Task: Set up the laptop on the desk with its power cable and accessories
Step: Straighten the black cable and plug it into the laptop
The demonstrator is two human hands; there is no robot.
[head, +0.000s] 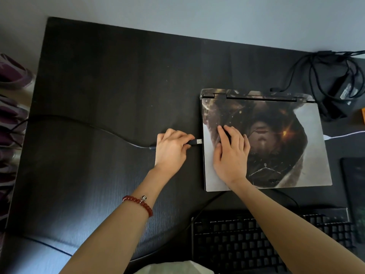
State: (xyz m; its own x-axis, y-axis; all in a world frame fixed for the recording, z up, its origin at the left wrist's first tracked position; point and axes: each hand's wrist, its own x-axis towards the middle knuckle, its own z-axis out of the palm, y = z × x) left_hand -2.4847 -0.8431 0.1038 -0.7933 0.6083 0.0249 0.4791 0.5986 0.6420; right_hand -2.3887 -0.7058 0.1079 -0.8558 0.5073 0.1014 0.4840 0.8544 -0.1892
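A closed laptop (280, 139) with a printed picture on its lid lies on the right half of the dark desk (98, 86). My right hand (231, 153) rests flat on the lid near its left edge. My left hand (171, 149) pinches a black USB plug (195, 142), whose metal tip sits just short of the laptop's left side. Its black cable (79, 123) trails left across the desk and off the edge. A white cable (343, 135) meets the laptop's right side.
A black power brick with tangled cords (335, 86) lies at the back right. A black keyboard (266, 244) sits at the front, a dark mouse pad (353, 190) at the right edge. Purple fabric (11, 107) lies off the desk's left side.
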